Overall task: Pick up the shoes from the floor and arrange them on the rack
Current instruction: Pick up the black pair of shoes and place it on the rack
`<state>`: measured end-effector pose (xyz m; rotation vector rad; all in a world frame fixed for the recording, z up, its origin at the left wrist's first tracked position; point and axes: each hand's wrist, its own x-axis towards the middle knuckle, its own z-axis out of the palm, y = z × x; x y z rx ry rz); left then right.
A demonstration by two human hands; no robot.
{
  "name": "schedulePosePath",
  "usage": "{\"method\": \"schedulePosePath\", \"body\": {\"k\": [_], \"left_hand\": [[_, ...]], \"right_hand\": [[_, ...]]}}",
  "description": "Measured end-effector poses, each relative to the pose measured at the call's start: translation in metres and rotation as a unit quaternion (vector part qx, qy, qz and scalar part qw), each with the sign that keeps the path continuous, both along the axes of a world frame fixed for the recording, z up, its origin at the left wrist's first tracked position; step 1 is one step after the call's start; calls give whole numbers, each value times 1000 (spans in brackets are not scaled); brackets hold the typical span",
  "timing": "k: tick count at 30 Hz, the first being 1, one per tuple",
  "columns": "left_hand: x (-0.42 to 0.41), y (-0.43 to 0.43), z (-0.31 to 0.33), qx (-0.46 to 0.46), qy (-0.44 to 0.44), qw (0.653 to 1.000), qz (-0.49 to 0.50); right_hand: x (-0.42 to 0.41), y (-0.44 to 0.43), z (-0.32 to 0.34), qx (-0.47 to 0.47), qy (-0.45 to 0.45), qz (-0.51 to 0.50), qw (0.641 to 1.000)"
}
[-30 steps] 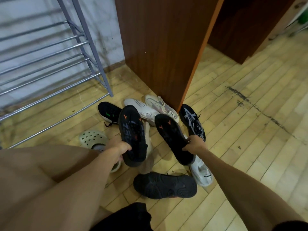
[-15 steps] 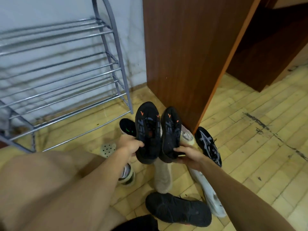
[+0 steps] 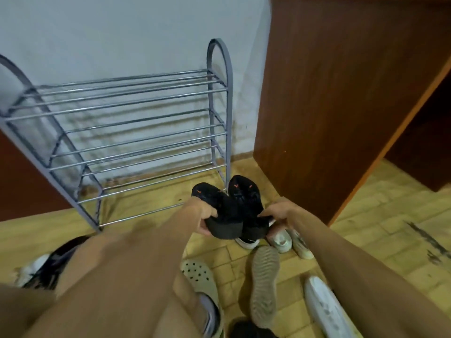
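I hold a pair of black shoes with orange marks side by side in the air, toes pointing toward the rack. My left hand (image 3: 203, 217) grips the heel of the left black shoe (image 3: 217, 211). My right hand (image 3: 277, 213) grips the heel of the right black shoe (image 3: 246, 203). The grey metal shoe rack (image 3: 136, 132) stands against the wall just beyond them, and its bars carry no shoes. On the floor below lie a beige clog (image 3: 200, 276), a tan shoe (image 3: 264, 281) sole up and a white shoe (image 3: 327, 311).
A brown wooden cabinet (image 3: 329, 106) stands right of the rack. Pale sneakers (image 3: 285, 239) lie by its base, partly under my right hand. A black and white shoe (image 3: 52, 263) lies at the left by my knee. Another dark shoe (image 3: 246, 330) shows at the bottom edge.
Both hands have carried the black pair up and forward from the pile toward the rack. The shoes have turned from soles facing me to a flatter pose. My view has swung up to the rack.
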<state>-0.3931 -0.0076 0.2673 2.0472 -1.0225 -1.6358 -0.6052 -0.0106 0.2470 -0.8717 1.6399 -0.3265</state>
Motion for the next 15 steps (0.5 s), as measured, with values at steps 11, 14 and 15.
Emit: {"method": "schedulePosePath", "body": {"k": [11,14,15], "left_hand": [[34,-95,-94,27,7,996,82],[55,-133,-128,7,-19,995,99],[61,-145,-140,3,-24,994,105]], "right_hand": [[29,-119,-103,7,34,30,999],[40,-160,-132,-12,31,37,999],[45,-173,-141,-12,27,32,999]]}}
